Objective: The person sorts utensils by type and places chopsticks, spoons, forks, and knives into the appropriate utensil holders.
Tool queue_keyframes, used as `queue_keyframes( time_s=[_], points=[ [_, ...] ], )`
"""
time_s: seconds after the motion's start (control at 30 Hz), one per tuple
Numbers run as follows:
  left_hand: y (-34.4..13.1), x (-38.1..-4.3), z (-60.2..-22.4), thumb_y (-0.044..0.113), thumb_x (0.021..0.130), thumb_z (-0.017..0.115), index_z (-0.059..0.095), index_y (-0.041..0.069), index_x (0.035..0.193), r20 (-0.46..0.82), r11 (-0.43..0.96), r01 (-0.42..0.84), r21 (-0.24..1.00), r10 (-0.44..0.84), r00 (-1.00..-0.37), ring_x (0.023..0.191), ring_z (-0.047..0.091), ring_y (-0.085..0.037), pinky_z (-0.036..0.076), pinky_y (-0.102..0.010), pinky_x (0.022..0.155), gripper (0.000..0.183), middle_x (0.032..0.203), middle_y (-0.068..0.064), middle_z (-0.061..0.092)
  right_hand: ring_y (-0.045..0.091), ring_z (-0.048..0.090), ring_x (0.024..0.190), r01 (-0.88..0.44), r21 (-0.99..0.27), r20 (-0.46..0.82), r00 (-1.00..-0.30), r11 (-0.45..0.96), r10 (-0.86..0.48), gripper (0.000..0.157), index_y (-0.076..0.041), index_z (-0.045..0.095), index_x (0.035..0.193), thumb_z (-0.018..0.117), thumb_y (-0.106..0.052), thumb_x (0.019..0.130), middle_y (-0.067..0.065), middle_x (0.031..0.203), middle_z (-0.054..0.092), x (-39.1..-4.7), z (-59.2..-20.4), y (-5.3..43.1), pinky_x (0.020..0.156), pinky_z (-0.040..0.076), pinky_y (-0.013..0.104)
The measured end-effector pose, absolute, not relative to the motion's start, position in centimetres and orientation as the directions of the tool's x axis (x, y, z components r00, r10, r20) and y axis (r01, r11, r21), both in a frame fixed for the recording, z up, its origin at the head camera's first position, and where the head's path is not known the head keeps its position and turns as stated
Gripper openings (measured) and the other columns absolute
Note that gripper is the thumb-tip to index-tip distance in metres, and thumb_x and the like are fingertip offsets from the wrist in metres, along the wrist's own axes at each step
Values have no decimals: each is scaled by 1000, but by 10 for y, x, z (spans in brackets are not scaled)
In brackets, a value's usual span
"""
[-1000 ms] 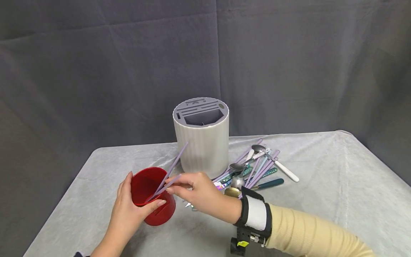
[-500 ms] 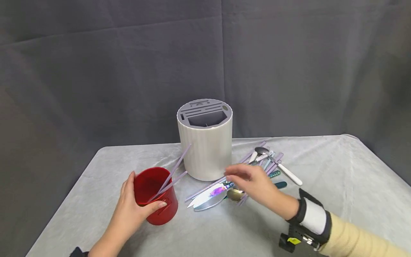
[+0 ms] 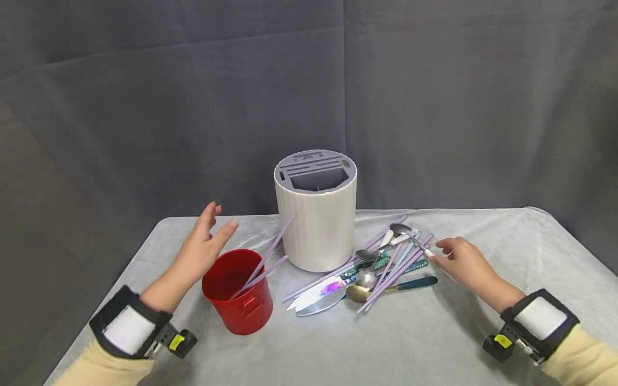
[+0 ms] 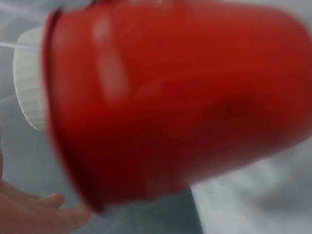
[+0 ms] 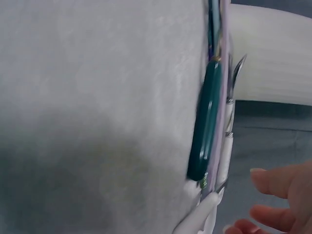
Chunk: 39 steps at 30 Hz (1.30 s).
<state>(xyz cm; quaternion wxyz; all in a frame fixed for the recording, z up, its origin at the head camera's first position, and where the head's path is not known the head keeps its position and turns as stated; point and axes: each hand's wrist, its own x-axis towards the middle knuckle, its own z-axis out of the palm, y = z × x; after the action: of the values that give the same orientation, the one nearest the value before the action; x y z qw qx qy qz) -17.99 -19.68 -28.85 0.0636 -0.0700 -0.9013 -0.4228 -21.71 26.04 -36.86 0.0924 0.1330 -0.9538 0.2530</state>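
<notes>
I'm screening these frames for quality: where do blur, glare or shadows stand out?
Left wrist: the red container is smeared, likely by motion; head: a knife blade throws back white and purple glare; right wrist: a broad, soft shadow darkens the tablecloth at lower left, and a pale highlight runs along the teal handle.

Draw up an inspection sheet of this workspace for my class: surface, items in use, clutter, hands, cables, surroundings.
Surface: table covered with pale grey cloth.
Items in use: red cup, upright, two purple sticks leaning in it; white holder, upright, slotted grey top.
Clutter: overlapping pile in front and to the right of the holder, including a shiny knife blade, a gold spoon, a teal handle and more purple sticks.
Hands: left hand beside the cup, not gripping it; right hand at a white handle, contact unclear.
Cables: nothing seen.
Surroundings: dark grey curtain behind.
</notes>
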Motion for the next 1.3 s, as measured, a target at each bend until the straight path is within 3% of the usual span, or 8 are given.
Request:
queue_keyframes(
  time_s=[0.17,0.3,0.53,0.7,1.03,1.3],
  points=[
    [-176,-221,-271,44,88,55,-5,5,143,115,674,178,717,137,-984,134,12,-36,20,-57,103,91,150,-18,10,41,54,82,-284,-422,187,-957,861,-223,44,17,52,102,67,-18,79,30,89,54,-221,-375,265,69,45,52],
    [-164,-240,-269,45,85,59,-11,6,142,76,672,185,717,188,-979,135,5,-31,14,-53,106,99,151,-16,3,36,54,76,-269,-431,123,-963,861,-239,50,20,49,101,68,-20,78,25,82,55,-224,-378,263,66,46,48],
    [-161,-244,-271,44,86,58,-11,4,142,11,676,169,717,232,-973,133,11,-37,19,-54,105,98,151,-16,3,19,43,61,-233,-446,32,-969,864,-245,38,10,55,91,68,-24,80,6,70,49,-225,-380,259,51,38,33],
    [-158,-243,-265,43,86,58,-10,4,142,-3,673,173,719,252,-968,132,15,-39,24,-54,102,96,150,-17,5,19,44,61,-225,-428,5,-969,875,-247,43,15,53,97,67,-22,81,8,72,49,-226,-378,260,51,39,33],
    [-140,-261,-250,42,84,61,-12,3,141,7,685,200,700,274,-962,136,3,-28,12,-48,108,101,151,-15,1,18,43,60,-199,-420,-27,-972,885,-232,39,14,53,94,66,-20,81,6,69,49,-228,-379,263,51,39,32],
    [-143,-266,-253,34,81,67,-15,8,142,-27,635,221,740,357,-934,135,8,-32,20,-53,105,105,151,-12,-3,20,46,65,-222,-404,-20,-968,888,-251,43,17,51,101,66,-18,81,13,76,54,-228,-382,264,55,42,35]
  ],
)
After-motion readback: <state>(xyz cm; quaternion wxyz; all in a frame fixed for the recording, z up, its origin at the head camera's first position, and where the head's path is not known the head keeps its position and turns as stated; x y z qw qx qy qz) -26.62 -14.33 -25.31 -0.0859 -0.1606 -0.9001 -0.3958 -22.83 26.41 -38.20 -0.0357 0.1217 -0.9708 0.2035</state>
